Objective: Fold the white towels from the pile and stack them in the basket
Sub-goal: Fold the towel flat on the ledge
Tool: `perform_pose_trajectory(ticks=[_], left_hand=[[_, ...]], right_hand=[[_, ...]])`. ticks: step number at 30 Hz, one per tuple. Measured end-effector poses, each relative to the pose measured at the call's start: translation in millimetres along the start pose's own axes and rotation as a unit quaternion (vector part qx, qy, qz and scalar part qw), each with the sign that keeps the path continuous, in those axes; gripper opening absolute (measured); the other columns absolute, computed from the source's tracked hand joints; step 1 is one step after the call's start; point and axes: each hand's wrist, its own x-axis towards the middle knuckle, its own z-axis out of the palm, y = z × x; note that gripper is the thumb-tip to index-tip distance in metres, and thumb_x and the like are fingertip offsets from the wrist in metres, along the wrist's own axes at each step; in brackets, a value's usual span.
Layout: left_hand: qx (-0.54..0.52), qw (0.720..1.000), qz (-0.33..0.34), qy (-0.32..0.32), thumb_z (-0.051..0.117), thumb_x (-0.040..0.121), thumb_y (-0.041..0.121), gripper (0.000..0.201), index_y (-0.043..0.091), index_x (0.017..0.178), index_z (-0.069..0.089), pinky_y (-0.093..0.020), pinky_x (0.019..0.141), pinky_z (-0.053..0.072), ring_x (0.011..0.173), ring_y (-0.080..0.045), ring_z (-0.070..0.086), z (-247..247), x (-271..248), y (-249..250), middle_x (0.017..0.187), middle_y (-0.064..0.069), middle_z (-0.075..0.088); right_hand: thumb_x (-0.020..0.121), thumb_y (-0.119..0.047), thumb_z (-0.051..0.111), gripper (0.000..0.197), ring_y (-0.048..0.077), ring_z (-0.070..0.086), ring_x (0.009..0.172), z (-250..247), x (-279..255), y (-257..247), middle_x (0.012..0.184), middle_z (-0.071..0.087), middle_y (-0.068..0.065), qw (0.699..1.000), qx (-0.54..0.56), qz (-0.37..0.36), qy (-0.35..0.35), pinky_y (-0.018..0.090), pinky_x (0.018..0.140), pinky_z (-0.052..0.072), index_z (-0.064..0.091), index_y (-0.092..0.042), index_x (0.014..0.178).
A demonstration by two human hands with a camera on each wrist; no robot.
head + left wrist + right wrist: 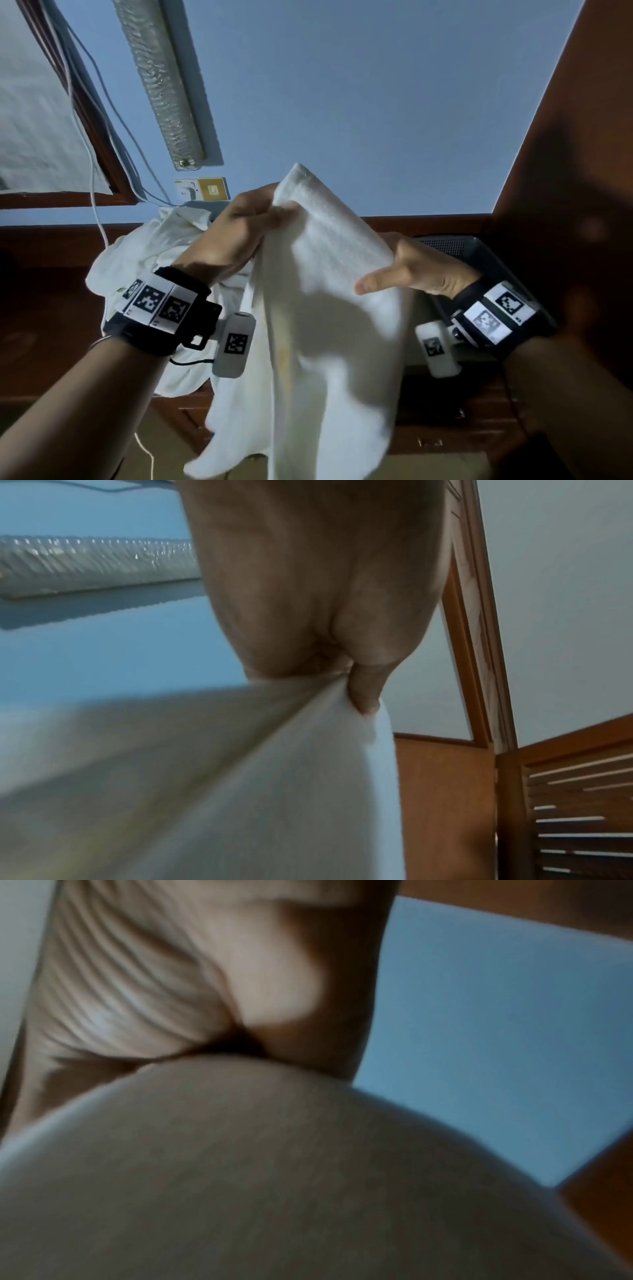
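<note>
Against a blue wall, the left hand (236, 226) and right hand (418, 270) each pinch the raised towel (325, 308), letting it hang flat for folding, between pile (144, 253) and basket (486, 260).

I'm seeing no readable text or numbers; only square black-and-white marker codes on the wrist bands (161, 303), lower frame, undecodable.

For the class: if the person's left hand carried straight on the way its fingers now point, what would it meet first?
The left hand points up and to the right, already pinching the top corner of the held towel. So the towel comes first; past it, probably only the blue wall, though depth is unclear.
</note>
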Motion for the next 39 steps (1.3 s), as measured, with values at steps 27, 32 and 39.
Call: perform_pose_trajectory(ticks=[27,32,39], left_hand=[[0.053,0.976,-0.211,0.006,0.057,0.101,0.006,0.024,0.006,0.122,0.068,-0.041,0.089,0.062,0.105,-0.030,0.074,-37,-124,-105,0.113,-0.013,0.077],[0.050,0.982,-0.174,0.058,0.061,0.100,0.012,0.037,-0.017,0.122,0.049,-0.038,0.081,0.063,0.107,-0.041,0.071,-41,-81,-129,0.113,-0.029,0.070],[0.208,0.954,-0.205,0.065,0.063,0.092,0.048,0.038,0.014,0.105,0.073,-0.060,0.086,0.059,0.091,-0.036,0.073,-43,14,-218,0.096,-0.014,0.075]], right_hand=[[0.083,-0.019,0.079,0.010,0.014,0.067,0.078,-11,-96,94,0.080,0.072,0.004,0.986,0.036,0.127,0.100,0.020,0.066,0.047,0.077,-0.009,0.083],[0.071,-0.018,0.091,0.026,0.012,0.066,0.073,-55,-73,81,0.081,0.074,0.008,0.985,-0.085,0.138,0.051,0.024,0.064,0.049,0.074,-0.008,0.089],[0.072,-0.046,0.084,0.038,0.014,0.064,0.064,-100,14,151,0.065,0.066,-0.001,0.898,-0.364,0.244,0.031,0.036,0.061,0.048,0.064,-0.014,0.069]])
